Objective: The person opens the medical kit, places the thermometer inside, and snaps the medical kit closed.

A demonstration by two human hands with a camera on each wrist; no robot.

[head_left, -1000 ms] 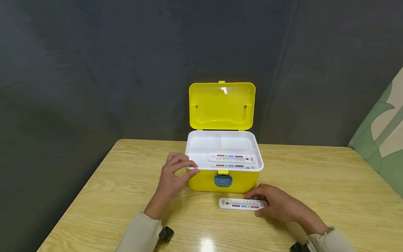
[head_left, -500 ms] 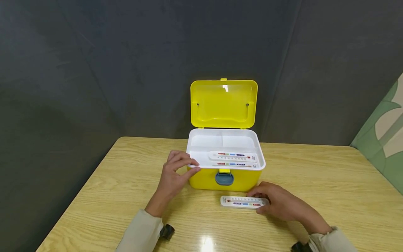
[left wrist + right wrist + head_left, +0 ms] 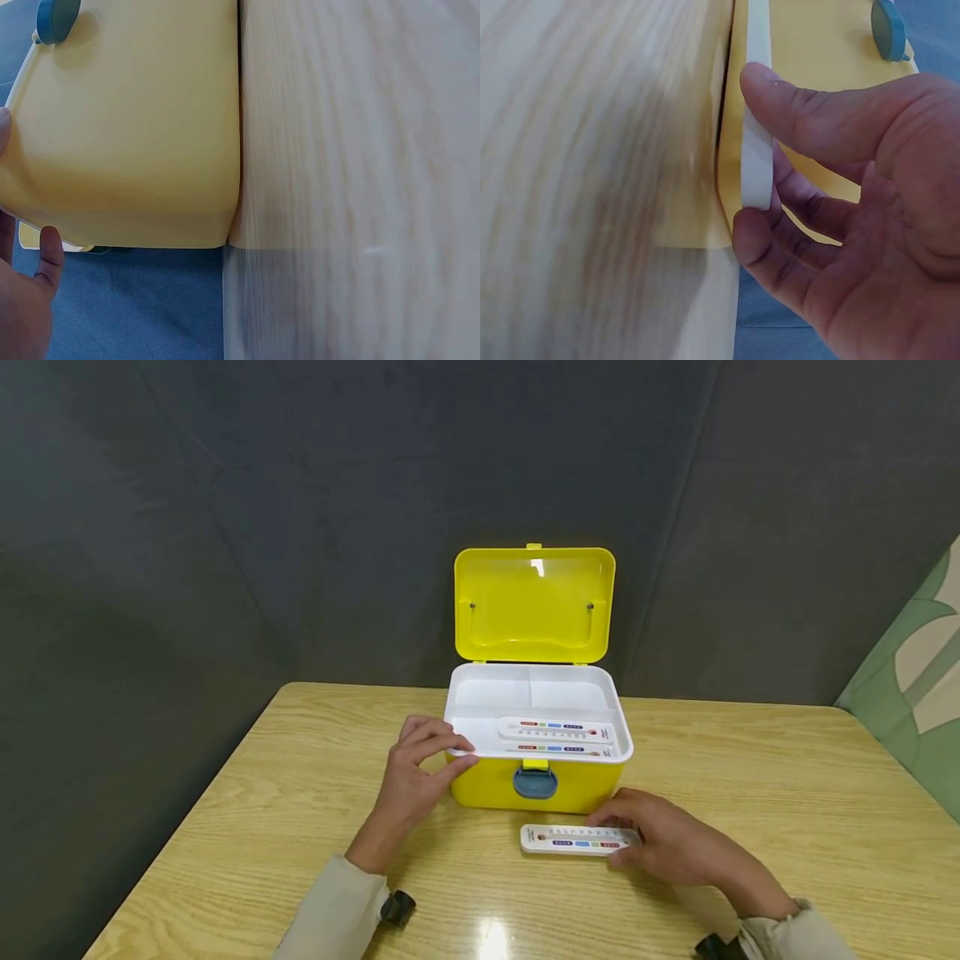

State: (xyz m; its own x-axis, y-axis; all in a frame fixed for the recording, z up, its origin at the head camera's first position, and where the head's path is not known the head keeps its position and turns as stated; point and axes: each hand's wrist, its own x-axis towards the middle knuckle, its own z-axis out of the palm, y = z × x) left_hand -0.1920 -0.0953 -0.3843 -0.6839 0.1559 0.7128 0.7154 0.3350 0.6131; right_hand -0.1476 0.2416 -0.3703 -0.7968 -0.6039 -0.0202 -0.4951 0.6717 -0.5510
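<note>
A yellow storage box point(image 3: 487, 787) with a raised lid stands on the table, with a white divided tray point(image 3: 480, 727) in its top. My left hand point(image 3: 416, 777) holds the box's rim at the front left corner, thumb in front and fingers over the edge. In front of the box, my right hand point(image 3: 667, 843) grips the right end of a white thermometer point(image 3: 558, 841), printed with a scale and coloured labels. The right wrist view shows the thermometer edge-on between thumb and fingers, just off the table top. Two similar thermometers point(image 3: 551, 729) lie in the tray's front compartment.
The lid point(image 3: 534, 602) leans back near a dark cloth wall point(image 3: 360, 527). A blue-grey latch point(image 3: 535, 783) hangs on the box front. Wooden table top point(image 3: 750, 760) extends to both sides. A green and beige patterned surface point(image 3: 915, 668) borders the right.
The head view has shifted slightly. The thermometer in my right hand has come up a little and shows more of its front edge. My left hand stays on the rim.
</note>
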